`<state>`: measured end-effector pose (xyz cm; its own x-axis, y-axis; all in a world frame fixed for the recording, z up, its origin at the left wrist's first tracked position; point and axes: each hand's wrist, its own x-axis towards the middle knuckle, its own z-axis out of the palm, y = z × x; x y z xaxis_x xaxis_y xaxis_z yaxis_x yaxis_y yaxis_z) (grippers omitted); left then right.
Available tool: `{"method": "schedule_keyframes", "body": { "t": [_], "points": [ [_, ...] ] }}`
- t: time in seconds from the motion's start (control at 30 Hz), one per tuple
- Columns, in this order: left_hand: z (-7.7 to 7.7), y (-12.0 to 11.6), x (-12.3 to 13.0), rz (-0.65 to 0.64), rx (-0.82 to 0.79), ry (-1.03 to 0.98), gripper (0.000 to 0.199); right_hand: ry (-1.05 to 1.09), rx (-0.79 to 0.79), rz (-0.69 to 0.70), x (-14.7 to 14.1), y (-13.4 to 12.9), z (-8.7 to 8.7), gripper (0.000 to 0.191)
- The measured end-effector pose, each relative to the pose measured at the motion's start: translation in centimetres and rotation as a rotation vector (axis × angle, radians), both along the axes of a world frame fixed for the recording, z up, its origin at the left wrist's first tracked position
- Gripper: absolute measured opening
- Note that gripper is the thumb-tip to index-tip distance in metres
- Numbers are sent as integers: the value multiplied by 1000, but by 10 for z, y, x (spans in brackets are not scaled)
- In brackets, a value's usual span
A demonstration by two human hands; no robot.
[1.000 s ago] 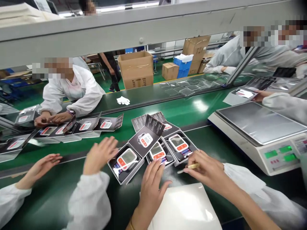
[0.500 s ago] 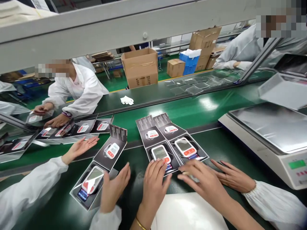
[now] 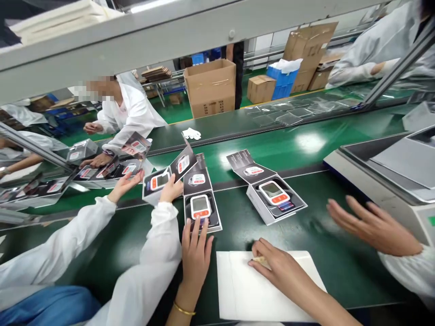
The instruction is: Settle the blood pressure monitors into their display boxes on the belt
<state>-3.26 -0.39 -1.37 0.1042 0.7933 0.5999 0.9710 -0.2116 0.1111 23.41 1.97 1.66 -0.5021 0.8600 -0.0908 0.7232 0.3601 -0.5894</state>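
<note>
"Holding anything?"
"Right hand (image 3: 278, 267) holds a yellow stick (image 3: 261, 260) on a white sheet (image 3: 265, 290)."
"And the other?"
"Left hand (image 3: 195, 258) is open, fingers wide, just below an open box (image 3: 201, 213) on the green belt (image 3: 340, 280)."

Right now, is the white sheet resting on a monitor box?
No, the white sheet lies on the green belt, apart from the monitor boxes.

Left hand (image 3: 195, 258): open monitor box (image 3: 200, 210) just ahead, co-worker's sleeve (image 3: 159, 253) tight on left. Right hand (image 3: 282, 267): bare green belt (image 3: 238, 226) free ahead and left, up to second open box (image 3: 275, 197); gap right before co-worker's hand (image 3: 374, 226).
</note>
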Motion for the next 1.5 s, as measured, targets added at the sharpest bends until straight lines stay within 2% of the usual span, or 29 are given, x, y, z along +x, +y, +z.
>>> {"method": "schedule_keyframes", "body": {
  "t": [0.07,0.2,0.27,0.33,0.4,0.47,0.57,0.67,0.77,0.87,0.97,1.03,1.13,1.33,1.4,1.5],
  "points": [
    [-8,-24,8,-29,-41,-48,61,-102,19,-24,-11,1,-10,14],
    [-31,-59,31,-197,-337,-137,62,-163,27,-27,-29,13,-22,19],
    [-45,-65,35,-231,-423,-142,68,-151,23,-24,-36,17,-23,20],
    [-55,-65,33,-249,-440,-125,76,-149,26,-25,-41,17,-21,19],
    [-57,-61,28,-284,-427,-109,85,-112,3,-5,-42,14,-14,21],
    [-48,-52,24,-304,-398,-113,91,20,-103,42,-33,12,-3,26],
    [-21,-26,29,-333,-350,-171,90,278,-223,27,5,18,20,25],
    [5,11,58,-391,-316,-222,86,341,-36,-186,64,34,40,24],
    [20,47,108,-430,-292,-241,80,278,142,-376,112,47,53,29],
    [24,82,154,-483,-267,-184,78,270,219,-386,130,47,57,29],
    [24,109,171,-523,-257,-70,69,298,249,-367,129,43,53,28],
    [22,116,164,-541,-252,-18,62,298,252,-385,125,42,50,28],
    [18,107,134,-545,-243,21,59,277,245,-367,116,44,49,29],
    [22,72,66,-449,-302,-11,60,243,169,-181,78,55,46,28],
    [24,67,52,-457,-335,-38,58,212,152,-126,63,59,43,26],
    [23,65,45,-491,-383,-93,62,157,156,-44,43,63,39,23]
  ]
}}
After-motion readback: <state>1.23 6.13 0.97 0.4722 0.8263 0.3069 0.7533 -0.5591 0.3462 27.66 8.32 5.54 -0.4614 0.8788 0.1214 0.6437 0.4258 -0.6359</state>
